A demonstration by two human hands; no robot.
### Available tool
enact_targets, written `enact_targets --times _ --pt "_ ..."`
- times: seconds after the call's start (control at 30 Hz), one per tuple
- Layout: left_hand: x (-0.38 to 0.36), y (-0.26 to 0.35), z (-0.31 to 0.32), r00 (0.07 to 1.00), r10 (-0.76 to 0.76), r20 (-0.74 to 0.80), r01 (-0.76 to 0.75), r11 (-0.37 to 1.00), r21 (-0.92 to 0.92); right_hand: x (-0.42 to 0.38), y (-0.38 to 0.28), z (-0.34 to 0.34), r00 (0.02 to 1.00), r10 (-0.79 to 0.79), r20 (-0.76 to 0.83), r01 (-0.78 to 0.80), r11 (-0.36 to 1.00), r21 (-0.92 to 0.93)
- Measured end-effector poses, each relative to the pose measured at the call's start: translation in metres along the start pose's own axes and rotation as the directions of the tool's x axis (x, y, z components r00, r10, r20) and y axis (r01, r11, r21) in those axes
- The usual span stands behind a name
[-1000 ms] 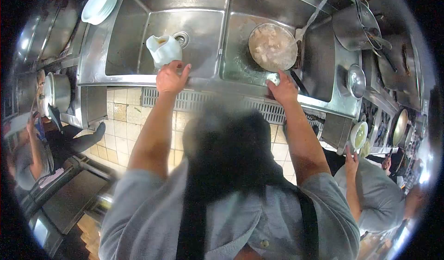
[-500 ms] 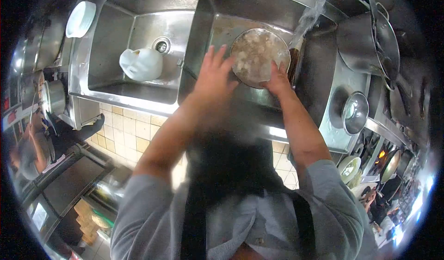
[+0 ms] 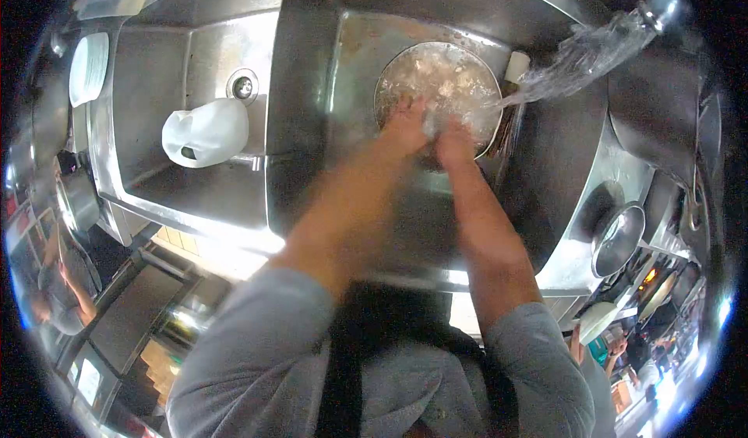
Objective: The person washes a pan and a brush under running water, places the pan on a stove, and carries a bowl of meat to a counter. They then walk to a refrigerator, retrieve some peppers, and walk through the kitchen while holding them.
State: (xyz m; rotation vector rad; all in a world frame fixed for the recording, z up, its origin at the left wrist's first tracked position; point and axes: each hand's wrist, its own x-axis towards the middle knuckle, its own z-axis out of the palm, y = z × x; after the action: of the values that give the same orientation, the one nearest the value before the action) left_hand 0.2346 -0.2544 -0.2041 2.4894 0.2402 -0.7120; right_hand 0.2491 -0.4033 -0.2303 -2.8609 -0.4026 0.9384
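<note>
A round metal bowl (image 3: 377, 91) full of cloudy water stands in the right sink basin (image 3: 351, 197). Pale, lumpy pieces (image 3: 446, 87) show through the water; I cannot make out their kind. My left hand (image 3: 407, 124) dips into the near left part of the bowl, its fingers stretched forward and apart. Beside it, my right hand (image 3: 455, 140) reaches into the near right part, fingers blurred under the water. Water (image 3: 576, 60) streams from the tap (image 3: 657, 17) at the upper right into the bowl's right side.
Right of the bowl is a brush-like thing (image 3: 505, 133) with brown bristles. A white plastic jug (image 3: 206, 133) lies in the left basin near the drain (image 3: 242, 86). White plates (image 3: 89, 69) are stacked left; a metal bowl (image 3: 619, 239) sits right. Other people are at both sides.
My left hand has moved from beside the bowl into its water, and my right hand from its rim inward. The water stream now reaches the bowl. The camera view has shifted.
</note>
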Motion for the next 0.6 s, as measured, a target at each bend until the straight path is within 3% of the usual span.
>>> enact_targets --times 0.07,0.1,0.17,0.2,0.23,0.27,0.3,0.37,0.47,0.5,0.57,0.6 --pt "0.003 0.008 -0.004 0.998 -0.056 -0.005 0.051 0.931 -0.361 -0.002 -0.012 0.008 0.966 0.092 -0.24 0.001 0.933 0.361" --pt "0.01 0.006 0.006 0.998 -0.058 -0.001 0.054 0.931 -0.36 0.005 -0.012 0.009 0.967 0.094 -0.235 -0.002 0.932 0.364" --pt "0.022 -0.002 0.032 0.991 -0.087 -0.106 -0.003 0.758 -0.652 0.019 -0.01 0.01 0.895 -0.088 -0.438 0.359 0.725 0.588" --pt "0.021 0.003 0.029 0.991 -0.087 -0.1 0.001 0.758 -0.653 0.017 -0.012 0.005 0.897 -0.085 -0.434 0.355 0.726 0.59" --pt "0.018 0.012 0.018 0.979 -0.189 -0.078 0.084 0.72 -0.689 0.014 -0.018 -0.006 0.974 0.056 -0.22 0.179 0.408 0.895" --pt "0.014 0.021 0.006 0.956 -0.287 -0.052 0.163 0.672 -0.722 0.01 -0.022 -0.019 0.995 0.095 0.042 -0.042 0.003 0.999" --pt "0.013 0.029 -0.001 0.957 -0.284 -0.052 0.16 0.671 -0.724 0.005 -0.024 -0.032 0.994 0.098 0.04 -0.041 0.005 0.999" --pt "0.01 0.045 -0.009 0.927 -0.318 -0.199 0.076 0.68 -0.73 -0.01 -0.027 -0.054 0.977 0.132 0.168 -0.137 -0.214 0.967" --pt "0.014 0.064 -0.007 0.921 -0.316 -0.227 0.059 0.689 -0.723 -0.024 -0.025 -0.078 0.949 0.223 0.221 -0.164 -0.249 0.955" --pt "0.013 0.071 -0.006 0.922 -0.313 -0.23 0.054 0.69 -0.722 -0.023 -0.022 -0.076 0.95 0.224 0.216 -0.158 -0.249 0.955" --pt "0.008 0.086 -0.006 0.905 -0.339 -0.255 0.009 0.616 -0.787 -0.009 -0.011 -0.06 0.962 0.261 0.077 0.047 -0.437 0.898" --pt "-0.006 0.102 -0.02 0.862 -0.328 -0.387 -0.097 0.642 -0.76 -0.007 -0.005 -0.064 0.96 0.238 0.15 -0.014 -0.491 0.871"
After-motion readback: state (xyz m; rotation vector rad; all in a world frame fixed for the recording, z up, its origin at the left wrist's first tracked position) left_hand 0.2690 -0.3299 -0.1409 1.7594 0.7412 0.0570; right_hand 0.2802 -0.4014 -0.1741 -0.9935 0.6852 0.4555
